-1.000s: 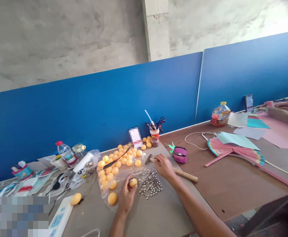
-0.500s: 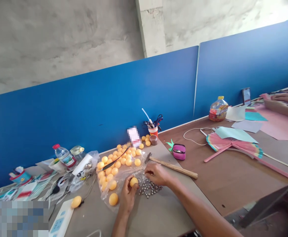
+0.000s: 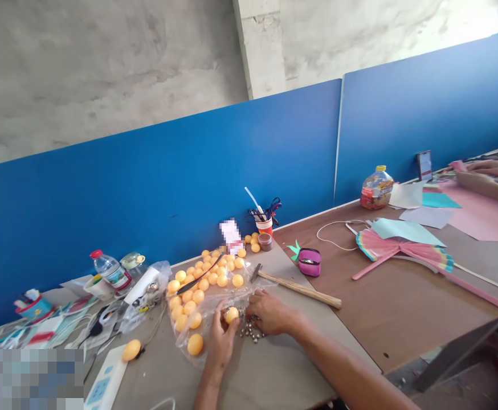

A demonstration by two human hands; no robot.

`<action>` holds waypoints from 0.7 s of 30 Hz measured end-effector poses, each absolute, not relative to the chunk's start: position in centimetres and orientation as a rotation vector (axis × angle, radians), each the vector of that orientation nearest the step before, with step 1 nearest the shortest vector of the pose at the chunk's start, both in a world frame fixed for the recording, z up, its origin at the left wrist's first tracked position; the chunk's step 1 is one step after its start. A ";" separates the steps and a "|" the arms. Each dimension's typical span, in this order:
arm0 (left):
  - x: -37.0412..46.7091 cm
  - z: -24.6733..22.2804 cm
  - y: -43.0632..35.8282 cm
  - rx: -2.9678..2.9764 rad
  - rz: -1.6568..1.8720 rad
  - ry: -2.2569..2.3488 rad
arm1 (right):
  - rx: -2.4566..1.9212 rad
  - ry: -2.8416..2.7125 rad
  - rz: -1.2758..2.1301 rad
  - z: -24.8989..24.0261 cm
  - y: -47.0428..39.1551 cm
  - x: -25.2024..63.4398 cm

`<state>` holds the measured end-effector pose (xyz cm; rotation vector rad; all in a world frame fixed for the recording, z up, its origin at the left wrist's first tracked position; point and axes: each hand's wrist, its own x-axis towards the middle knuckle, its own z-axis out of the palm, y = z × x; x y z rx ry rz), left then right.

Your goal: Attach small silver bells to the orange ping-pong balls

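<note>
My left hand (image 3: 223, 331) is closed around an orange ping-pong ball (image 3: 231, 315), with the thumb at its side. Just to the right, my right hand (image 3: 270, 312) reaches palm down over a heap of small shiny metal balls (image 3: 253, 333). Its fingers are curled down into the heap, and whatever lies between the fingertips is hidden. Behind and left of my hands, many more orange balls (image 3: 198, 296) lie in and around a clear plastic bag (image 3: 227, 295). A hammer (image 3: 302, 289) with a wooden handle rests beyond my right hand.
A magenta pouch (image 3: 309, 262) and a pink folded fan (image 3: 403, 250) lie to the right. At the back stand a cup of tools (image 3: 265, 226) and a jug (image 3: 377, 188). A power strip (image 3: 106, 378) and water bottle (image 3: 111, 271) are left. Another person's hands (image 3: 492, 176) work far right.
My right hand has moved slightly left and down, onto the metal balls and closer to the held ping-pong ball. My left hand stays in place, still holding its ball.
</note>
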<state>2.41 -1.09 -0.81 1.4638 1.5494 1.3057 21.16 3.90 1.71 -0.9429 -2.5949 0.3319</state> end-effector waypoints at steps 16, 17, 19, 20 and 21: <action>2.4 -1.7 -1.0 1.491 1.251 1.457 | -1.096 -2.073 0.876 1.6 4.2 20.1; 2.4 -1.8 -1.0 1.497 1.253 1.455 | -1.101 -2.062 0.881 1.5 4.2 20.0; 2.4 -1.8 -1.0 1.517 1.251 1.467 | -1.084 -2.062 0.880 1.3 4.3 19.9; 2.4 -1.7 -1.1 1.528 1.248 1.475 | -1.067 -2.069 0.887 1.2 4.3 19.9; 2.4 -1.7 -1.1 1.537 1.245 1.482 | -1.046 -2.078 0.899 1.0 4.4 19.9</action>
